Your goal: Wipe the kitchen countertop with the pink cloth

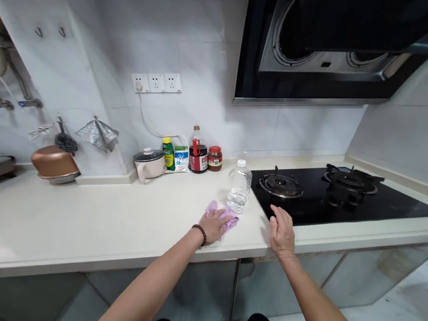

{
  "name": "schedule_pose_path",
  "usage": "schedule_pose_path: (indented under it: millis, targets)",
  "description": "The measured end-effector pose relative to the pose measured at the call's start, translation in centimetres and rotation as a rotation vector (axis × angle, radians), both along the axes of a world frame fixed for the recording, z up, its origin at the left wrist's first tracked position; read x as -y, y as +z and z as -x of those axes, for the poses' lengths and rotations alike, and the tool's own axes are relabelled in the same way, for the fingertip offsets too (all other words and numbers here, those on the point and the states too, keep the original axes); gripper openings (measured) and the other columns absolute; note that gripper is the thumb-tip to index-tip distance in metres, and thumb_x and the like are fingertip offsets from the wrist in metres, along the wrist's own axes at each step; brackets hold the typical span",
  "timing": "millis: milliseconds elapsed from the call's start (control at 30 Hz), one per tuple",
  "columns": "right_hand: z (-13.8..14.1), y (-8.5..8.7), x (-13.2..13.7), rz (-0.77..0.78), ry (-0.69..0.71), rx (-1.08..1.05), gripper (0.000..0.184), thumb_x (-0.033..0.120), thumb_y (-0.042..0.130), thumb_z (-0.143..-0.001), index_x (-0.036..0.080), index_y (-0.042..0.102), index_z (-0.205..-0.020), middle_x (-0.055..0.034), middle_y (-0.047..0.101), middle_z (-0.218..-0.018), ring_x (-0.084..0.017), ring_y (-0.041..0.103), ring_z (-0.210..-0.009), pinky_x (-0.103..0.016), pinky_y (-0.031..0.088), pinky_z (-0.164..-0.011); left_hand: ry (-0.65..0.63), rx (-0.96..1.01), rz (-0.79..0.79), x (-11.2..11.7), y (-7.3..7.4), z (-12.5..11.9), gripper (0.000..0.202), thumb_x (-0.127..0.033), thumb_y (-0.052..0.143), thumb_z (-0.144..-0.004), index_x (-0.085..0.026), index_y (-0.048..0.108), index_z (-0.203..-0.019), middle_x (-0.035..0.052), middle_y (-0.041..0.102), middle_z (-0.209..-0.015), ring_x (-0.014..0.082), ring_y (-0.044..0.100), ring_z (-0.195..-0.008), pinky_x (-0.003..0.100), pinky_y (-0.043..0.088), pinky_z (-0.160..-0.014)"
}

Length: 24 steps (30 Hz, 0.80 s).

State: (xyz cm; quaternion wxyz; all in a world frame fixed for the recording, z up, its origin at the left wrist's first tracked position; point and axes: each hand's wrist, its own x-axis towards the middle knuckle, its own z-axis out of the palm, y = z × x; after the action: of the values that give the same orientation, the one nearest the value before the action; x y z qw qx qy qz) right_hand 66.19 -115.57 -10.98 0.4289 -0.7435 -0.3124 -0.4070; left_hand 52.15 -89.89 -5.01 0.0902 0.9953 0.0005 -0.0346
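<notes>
My left hand [214,226], with a beaded bracelet at the wrist, presses down over a lilac cloth [230,221] on the pale countertop [110,215]. Its fingers are bent onto the cloth, which sticks out beyond them. Just behind the cloth stands a clear bottle [239,188] with a white cap, upright and partly filled with clear liquid. My right hand [282,230] is at the front edge of the black gas hob [387,201], fingers loosely extended and holding nothing.
Along the wall stand a small lidded pot [149,163], a green bottle [168,153], a white packet [181,158], a dark jar [198,158] and a red-lidded jar [215,158]. A range hood [320,85] overhangs the hob. A copper-coloured pan [55,162] sits at the left.
</notes>
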Motion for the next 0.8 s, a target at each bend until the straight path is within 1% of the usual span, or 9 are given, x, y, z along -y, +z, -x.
schedule_pose_path:
  millis: [100,167,233,300,433,533,633,733,800]
  targets:
    - [0.1,0.0,0.2,-0.043,0.014,0.037,0.048,0.036,0.04,-0.108,0.021,0.059,-0.149,-0.0146,0.068,-0.14,-0.031,0.057,-0.136,-0.058,0.048,-0.117,-0.174,0.025,0.009,4.5,-0.9,-0.5,0.061,-0.053,0.031,-0.106,-0.045,0.034,-0.167,-0.0006,0.026,-0.18,0.0369,0.029,-0.162,0.066,0.029,-0.129]
    - [0.2,-0.1,0.3,-0.062,0.014,0.05,0.049,0.035,0.041,-0.108,0.021,0.056,-0.152,-0.0153,0.066,-0.142,-0.031,0.055,-0.138,-0.06,0.047,-0.118,-0.247,0.035,0.012,7.4,-1.2,-1.9,0.06,-0.051,0.033,-0.106,-0.044,0.036,-0.166,0.0001,0.029,-0.179,0.0366,0.029,-0.162,0.066,0.031,-0.128]
    - [0.2,-0.1,0.4,-0.075,0.013,0.055,0.05,0.035,0.042,-0.108,0.021,0.055,-0.154,-0.0157,0.065,-0.144,-0.032,0.055,-0.139,-0.06,0.047,-0.117,-0.276,0.044,0.012,9.4,-1.3,-3.9,0.06,-0.048,0.033,-0.107,-0.038,0.038,-0.166,0.0028,0.03,-0.179,0.0372,0.026,-0.162,0.065,0.032,-0.127]
    - [0.2,-0.1,0.4,-0.076,0.015,0.056,0.049,0.035,0.042,-0.108,0.021,0.055,-0.154,-0.0155,0.065,-0.144,-0.032,0.055,-0.139,-0.061,0.048,-0.117,-0.256,0.059,0.006,10.4,-1.1,-6.0,0.061,-0.046,0.032,-0.107,-0.033,0.038,-0.166,0.0057,0.03,-0.179,0.0374,0.024,-0.163,0.064,0.028,-0.129]
    - [0.4,0.0,0.4,-0.059,0.026,0.043,0.047,0.034,0.042,-0.108,0.023,0.056,-0.152,-0.0143,0.067,-0.141,-0.031,0.056,-0.137,-0.06,0.05,-0.116,-0.16,0.076,-0.031,10.2,-0.6,-9.6,0.063,-0.042,0.03,-0.106,-0.025,0.034,-0.167,0.0116,0.03,-0.178,0.032,0.025,-0.164,0.059,0.018,-0.134]
    - [0.5,0.0,0.3,-0.05,0.027,0.037,0.046,0.033,0.042,-0.109,0.023,0.057,-0.151,-0.0142,0.067,-0.14,-0.03,0.056,-0.137,-0.059,0.051,-0.115,-0.047,0.037,-0.053,9.2,-0.1,-11.6,0.065,-0.042,0.032,-0.105,-0.026,0.031,-0.169,0.0102,0.027,-0.179,0.03,0.023,-0.165,0.056,0.017,-0.135]
    - [0.6,0.1,0.2,-0.042,0.025,0.024,0.046,0.033,0.042,-0.109,0.023,0.056,-0.152,-0.0137,0.067,-0.142,-0.03,0.056,-0.137,-0.058,0.051,-0.115,0.04,0.007,-0.054,8.2,0.5,-13.1,0.067,-0.043,0.031,-0.104,-0.028,0.028,-0.17,0.009,0.022,-0.181,0.0336,0.019,-0.166,0.059,0.019,-0.133]
    - [0.8,0.2,0.2,-0.025,0.02,-0.005,0.047,0.034,0.042,-0.109,0.024,0.055,-0.153,-0.0135,0.066,-0.143,-0.03,0.056,-0.138,-0.059,0.05,-0.117,0.046,-0.004,-0.051,7.8,0.8,-13.9,0.069,-0.045,0.029,-0.104,-0.029,0.025,-0.171,0.0096,0.019,-0.182,0.0376,0.017,-0.166,0.064,0.021,-0.131]
    - [0.8,0.3,0.2,-0.014,0.022,-0.029,0.048,0.036,0.041,-0.109,0.024,0.055,-0.153,-0.0137,0.065,-0.144,-0.03,0.055,-0.139,-0.06,0.048,-0.119,0.035,-0.015,-0.049,7.8,0.8,-13.7,0.069,-0.046,0.028,-0.105,-0.032,0.024,-0.172,0.0078,0.017,-0.183,0.0388,0.015,-0.166,0.065,0.021,-0.13]
